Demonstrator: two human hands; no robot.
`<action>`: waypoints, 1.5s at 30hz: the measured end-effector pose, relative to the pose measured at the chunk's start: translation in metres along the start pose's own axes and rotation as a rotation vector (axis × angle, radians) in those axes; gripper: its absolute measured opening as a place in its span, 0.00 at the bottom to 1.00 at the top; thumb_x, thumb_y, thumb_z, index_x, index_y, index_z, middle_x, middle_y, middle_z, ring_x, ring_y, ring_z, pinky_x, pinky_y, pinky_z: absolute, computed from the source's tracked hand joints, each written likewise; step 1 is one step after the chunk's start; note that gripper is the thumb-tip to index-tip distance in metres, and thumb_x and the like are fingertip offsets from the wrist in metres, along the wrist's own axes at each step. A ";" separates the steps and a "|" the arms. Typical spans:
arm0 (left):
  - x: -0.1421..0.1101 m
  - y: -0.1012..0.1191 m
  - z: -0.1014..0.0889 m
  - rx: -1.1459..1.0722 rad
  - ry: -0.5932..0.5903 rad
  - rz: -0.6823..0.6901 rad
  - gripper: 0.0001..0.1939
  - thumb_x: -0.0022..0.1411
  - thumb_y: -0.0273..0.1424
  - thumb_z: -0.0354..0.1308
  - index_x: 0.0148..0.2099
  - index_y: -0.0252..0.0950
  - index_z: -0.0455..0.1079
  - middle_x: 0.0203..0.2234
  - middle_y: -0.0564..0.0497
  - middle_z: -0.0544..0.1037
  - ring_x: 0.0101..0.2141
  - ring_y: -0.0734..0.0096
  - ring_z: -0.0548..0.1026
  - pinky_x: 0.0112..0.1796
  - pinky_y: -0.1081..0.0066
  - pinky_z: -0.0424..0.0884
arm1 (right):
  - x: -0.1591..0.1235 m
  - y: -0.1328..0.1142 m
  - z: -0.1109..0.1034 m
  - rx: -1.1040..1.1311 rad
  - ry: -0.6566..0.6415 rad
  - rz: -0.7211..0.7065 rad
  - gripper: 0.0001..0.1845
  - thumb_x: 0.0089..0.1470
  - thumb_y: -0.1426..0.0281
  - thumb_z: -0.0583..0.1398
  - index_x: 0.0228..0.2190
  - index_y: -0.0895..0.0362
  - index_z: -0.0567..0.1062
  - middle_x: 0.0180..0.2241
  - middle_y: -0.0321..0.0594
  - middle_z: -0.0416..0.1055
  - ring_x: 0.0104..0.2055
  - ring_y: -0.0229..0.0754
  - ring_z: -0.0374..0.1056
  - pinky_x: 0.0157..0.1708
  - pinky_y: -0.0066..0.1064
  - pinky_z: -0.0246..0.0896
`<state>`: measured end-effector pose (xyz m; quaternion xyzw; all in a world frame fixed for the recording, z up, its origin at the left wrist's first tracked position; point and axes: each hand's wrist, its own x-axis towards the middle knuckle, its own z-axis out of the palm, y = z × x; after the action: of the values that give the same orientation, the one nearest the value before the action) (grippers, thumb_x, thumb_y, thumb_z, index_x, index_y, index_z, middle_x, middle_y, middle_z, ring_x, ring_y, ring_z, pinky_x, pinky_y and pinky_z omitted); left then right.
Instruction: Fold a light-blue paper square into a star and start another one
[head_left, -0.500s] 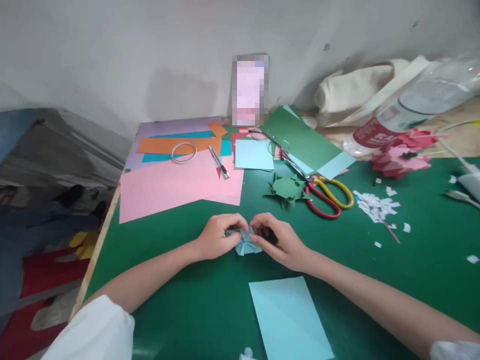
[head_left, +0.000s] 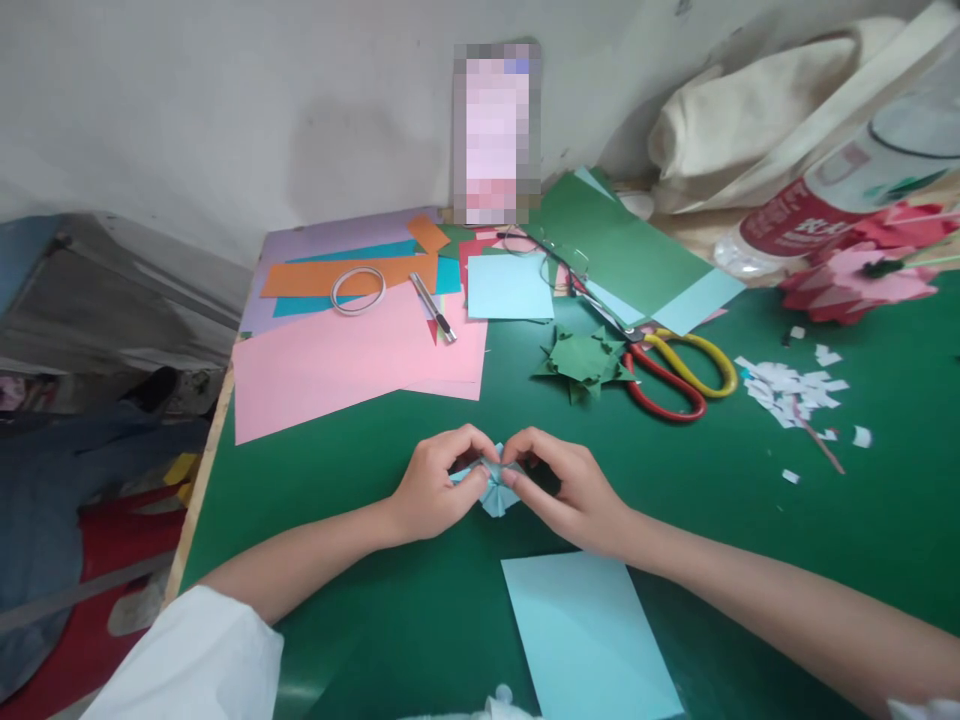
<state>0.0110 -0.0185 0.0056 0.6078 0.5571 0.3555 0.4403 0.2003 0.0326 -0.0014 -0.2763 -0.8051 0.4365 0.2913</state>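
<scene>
Between my two hands is a small light-blue folded paper (head_left: 498, 497) with creased, pointed parts. My left hand (head_left: 442, 484) pinches its left side between thumb and index finger. On the other side, the thumb and index finger of my right hand (head_left: 564, 487) grip it near the top centre. My fingertips nearly meet and cover part of the folds. A flat light-blue sheet (head_left: 589, 635) lies closer to me, below my right wrist. Beyond my hands sits a green folded paper star shape (head_left: 585, 362).
Scissors (head_left: 675, 375) with red and yellow handles lie right of the star. A utility knife (head_left: 433, 308) and a tape roll (head_left: 358, 291) rest on coloured papers at the back left. White scraps (head_left: 795, 390), paper flowers (head_left: 859, 283) and a tilted bottle (head_left: 810, 215) are on the right.
The camera view has shifted slightly, so the things at the back appear higher and those on the right farther right. Both hands keep hold of the folded paper, which has turned a little.
</scene>
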 end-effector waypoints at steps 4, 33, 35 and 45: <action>-0.001 -0.001 0.001 0.020 0.006 0.008 0.03 0.59 0.28 0.54 0.35 0.36 0.69 0.24 0.56 0.70 0.25 0.80 0.65 0.29 0.77 0.62 | 0.000 0.002 -0.001 0.012 -0.019 -0.017 0.04 0.61 0.71 0.55 0.34 0.56 0.70 0.28 0.35 0.70 0.29 0.32 0.62 0.31 0.25 0.57; 0.000 -0.008 0.000 0.002 -0.005 0.088 0.03 0.65 0.30 0.56 0.40 0.38 0.69 0.29 0.56 0.75 0.27 0.81 0.70 0.32 0.79 0.66 | -0.002 0.005 -0.004 0.052 0.014 -0.029 0.08 0.58 0.72 0.57 0.40 0.54 0.64 0.28 0.32 0.66 0.26 0.31 0.59 0.27 0.22 0.58; 0.000 -0.008 0.000 0.014 -0.004 0.088 0.03 0.65 0.30 0.56 0.40 0.38 0.69 0.28 0.56 0.74 0.26 0.81 0.69 0.31 0.79 0.66 | -0.002 0.004 -0.004 0.047 0.011 -0.028 0.07 0.58 0.72 0.57 0.40 0.54 0.64 0.28 0.32 0.66 0.26 0.31 0.59 0.26 0.22 0.58; 0.000 -0.008 0.002 0.032 0.004 0.088 0.04 0.63 0.30 0.56 0.41 0.37 0.68 0.28 0.56 0.75 0.25 0.82 0.68 0.28 0.80 0.65 | -0.003 0.003 -0.002 -0.044 0.049 -0.019 0.07 0.58 0.71 0.57 0.40 0.54 0.64 0.28 0.33 0.66 0.26 0.31 0.60 0.26 0.23 0.57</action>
<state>0.0102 -0.0186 -0.0024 0.6378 0.5366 0.3668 0.4132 0.2044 0.0333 -0.0039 -0.2856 -0.8098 0.4091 0.3088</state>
